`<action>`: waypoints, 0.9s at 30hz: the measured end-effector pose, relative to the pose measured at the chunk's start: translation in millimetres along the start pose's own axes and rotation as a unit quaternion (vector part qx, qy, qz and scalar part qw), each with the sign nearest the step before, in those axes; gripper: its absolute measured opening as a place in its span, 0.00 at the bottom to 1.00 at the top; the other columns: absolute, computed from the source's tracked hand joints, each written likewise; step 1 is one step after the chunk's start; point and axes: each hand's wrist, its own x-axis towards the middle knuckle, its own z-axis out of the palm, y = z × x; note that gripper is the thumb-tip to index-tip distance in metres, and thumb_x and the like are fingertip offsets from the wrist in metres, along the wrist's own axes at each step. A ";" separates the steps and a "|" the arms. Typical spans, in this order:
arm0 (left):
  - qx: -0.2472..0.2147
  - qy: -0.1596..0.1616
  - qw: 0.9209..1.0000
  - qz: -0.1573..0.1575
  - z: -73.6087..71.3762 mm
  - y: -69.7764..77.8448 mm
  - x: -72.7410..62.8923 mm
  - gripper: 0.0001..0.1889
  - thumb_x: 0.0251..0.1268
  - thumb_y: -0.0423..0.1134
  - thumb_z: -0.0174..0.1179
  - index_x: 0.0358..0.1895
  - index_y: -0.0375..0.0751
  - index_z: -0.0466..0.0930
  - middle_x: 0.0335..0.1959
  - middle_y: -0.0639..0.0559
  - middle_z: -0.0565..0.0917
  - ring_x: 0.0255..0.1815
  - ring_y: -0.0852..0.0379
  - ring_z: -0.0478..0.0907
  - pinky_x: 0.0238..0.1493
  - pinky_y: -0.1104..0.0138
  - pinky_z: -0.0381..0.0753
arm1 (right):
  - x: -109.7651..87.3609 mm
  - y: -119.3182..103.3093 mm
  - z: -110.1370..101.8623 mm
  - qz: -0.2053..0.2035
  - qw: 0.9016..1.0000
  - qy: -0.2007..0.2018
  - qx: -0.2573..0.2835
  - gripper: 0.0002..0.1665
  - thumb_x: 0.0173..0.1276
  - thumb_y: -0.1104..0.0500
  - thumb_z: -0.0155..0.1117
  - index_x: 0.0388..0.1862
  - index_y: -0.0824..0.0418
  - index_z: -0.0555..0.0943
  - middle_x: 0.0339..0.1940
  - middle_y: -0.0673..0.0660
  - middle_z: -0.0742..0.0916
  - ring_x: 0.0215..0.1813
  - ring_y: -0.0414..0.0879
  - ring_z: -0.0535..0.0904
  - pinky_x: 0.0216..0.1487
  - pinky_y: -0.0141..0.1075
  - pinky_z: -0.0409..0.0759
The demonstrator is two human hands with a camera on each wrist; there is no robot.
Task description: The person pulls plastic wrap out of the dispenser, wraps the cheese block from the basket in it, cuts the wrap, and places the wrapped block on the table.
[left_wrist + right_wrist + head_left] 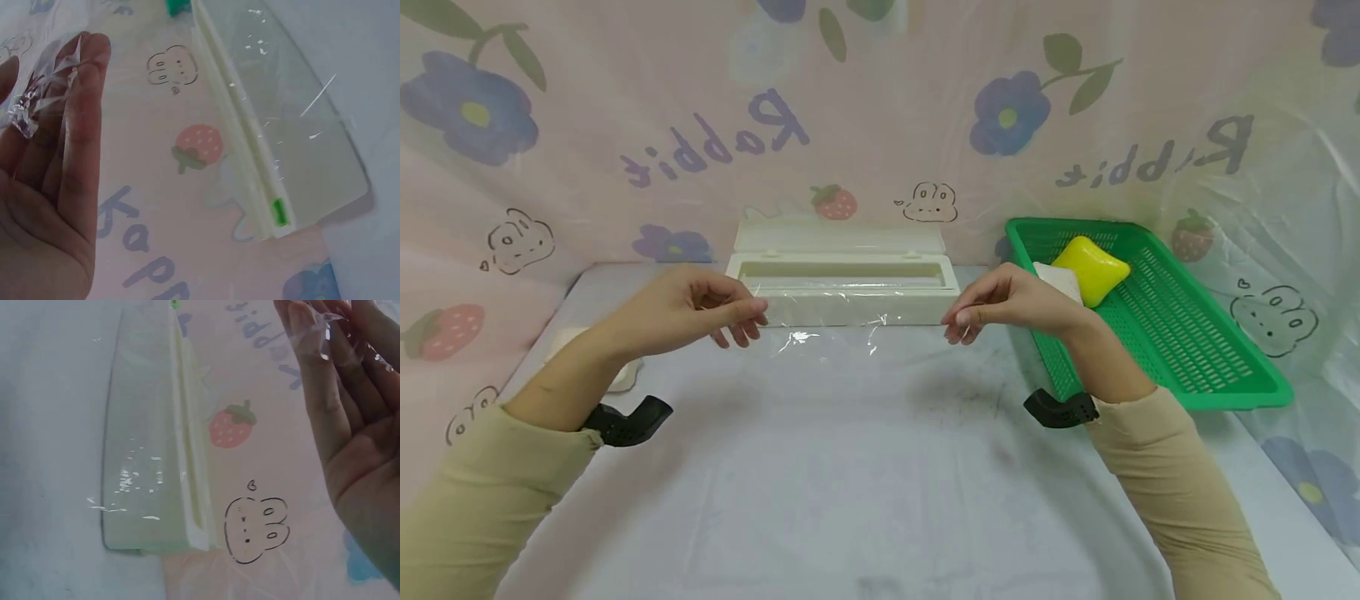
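A sheet of clear cling film point(872, 342) is stretched between both hands, its creases shining. My left hand point(700, 312) pinches its left end between thumb and fingers. At the opposite end, the right hand point(1011, 302) pinches the film in the same manner. Bunched film point(28, 106) shows at the fingers in the left wrist view, and crumpled film point(325, 331) at those in the right wrist view. Behind the sheet stands a long white cling film dispenser point(842, 263), its lid point(842, 240) raised at the back. The film overlaps the dispenser's front in the head view.
To the right stands a green plastic basket point(1232, 399) holding a yellow pillow-shaped thing point(1092, 271) and a white piece point(1060, 280). A pale flat object point(625, 377) lies partly hidden behind the left forearm. A printed curtain point(880, 125) hangs behind the white table point(865, 475).
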 end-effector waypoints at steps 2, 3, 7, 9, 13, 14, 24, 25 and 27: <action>-0.003 -0.029 1.000 -0.003 4.6 -5.5 0.2 0.10 0.70 0.44 0.57 0.38 0.43 0.85 0.32 0.48 0.86 0.34 0.52 0.84 0.35 0.61 0.84 | -1.2 5.5 2.1 0.009 1.000 -0.008 0.000 0.10 0.69 0.66 0.59 0.43 0.69 0.84 0.37 0.55 0.90 0.40 0.50 0.87 0.41 0.44 0.85; -0.006 -0.044 0.999 -0.004 7.1 -8.3 0.5 0.10 0.70 0.44 0.57 0.38 0.44 0.85 0.32 0.49 0.86 0.34 0.52 0.84 0.35 0.60 0.84 | -1.8 8.3 3.1 0.014 1.000 -0.012 0.001 0.10 0.69 0.66 0.59 0.44 0.69 0.84 0.38 0.55 0.90 0.40 0.50 0.87 0.41 0.45 0.85; -0.016 -0.089 0.996 -0.005 16.8 -19.0 1.8 0.09 0.69 0.43 0.58 0.38 0.43 0.85 0.31 0.50 0.86 0.34 0.52 0.84 0.36 0.60 0.84 | -3.6 19.6 6.9 0.034 0.999 -0.035 0.006 0.13 0.69 0.66 0.59 0.45 0.77 0.81 0.39 0.55 0.90 0.42 0.50 0.87 0.43 0.46 0.84; -0.018 -0.098 0.995 -0.004 20.6 -23.0 2.5 0.09 0.69 0.43 0.57 0.38 0.43 0.85 0.31 0.50 0.86 0.34 0.52 0.84 0.36 0.60 0.84 | -4.2 25.0 8.5 0.044 0.998 -0.045 0.007 0.15 0.69 0.65 0.59 0.46 0.78 0.80 0.40 0.55 0.90 0.43 0.50 0.87 0.44 0.46 0.84; -0.023 -0.109 0.994 -0.005 25.3 -27.5 2.5 0.10 0.69 0.42 0.57 0.38 0.42 0.85 0.31 0.50 0.86 0.34 0.52 0.84 0.36 0.60 0.84 | -5.0 33.5 11.3 0.055 0.997 -0.058 0.007 0.15 0.69 0.65 0.59 0.47 0.78 0.80 0.40 0.55 0.90 0.44 0.52 0.86 0.46 0.46 0.84; -0.025 -0.110 0.994 -0.005 26.2 -28.2 2.5 0.10 0.69 0.42 0.57 0.37 0.41 0.85 0.31 0.50 0.86 0.34 0.51 0.84 0.35 0.60 0.84 | -5.3 35.1 11.8 0.057 0.997 -0.060 0.008 0.15 0.69 0.65 0.59 0.46 0.77 0.80 0.40 0.55 0.90 0.44 0.52 0.86 0.46 0.46 0.84; -0.020 -0.153 0.988 -0.024 38.8 -39.1 0.7 0.13 0.69 0.45 0.57 0.35 0.42 0.87 0.28 0.49 0.86 0.34 0.47 0.83 0.37 0.62 0.84 | -8.4 49.9 21.7 0.077 0.993 -0.089 0.010 0.13 0.68 0.63 0.61 0.44 0.73 0.83 0.42 0.54 0.90 0.46 0.48 0.86 0.48 0.41 0.83; -0.021 -0.162 0.986 -0.030 40.7 -40.6 0.4 0.14 0.70 0.45 0.56 0.34 0.41 0.87 0.27 0.49 0.85 0.33 0.47 0.82 0.36 0.62 0.84 | -8.7 52.3 23.2 0.081 0.992 -0.092 0.011 0.13 0.68 0.63 0.62 0.44 0.73 0.83 0.42 0.54 0.89 0.46 0.47 0.86 0.48 0.41 0.83; -0.024 -0.182 0.982 -0.041 44.8 -43.9 -0.3 0.15 0.70 0.45 0.56 0.34 0.40 0.87 0.25 0.46 0.84 0.31 0.46 0.82 0.36 0.62 0.83 | -9.3 56.9 26.4 0.090 0.991 -0.099 0.010 0.13 0.67 0.63 0.62 0.44 0.72 0.84 0.42 0.55 0.89 0.46 0.46 0.86 0.47 0.42 0.83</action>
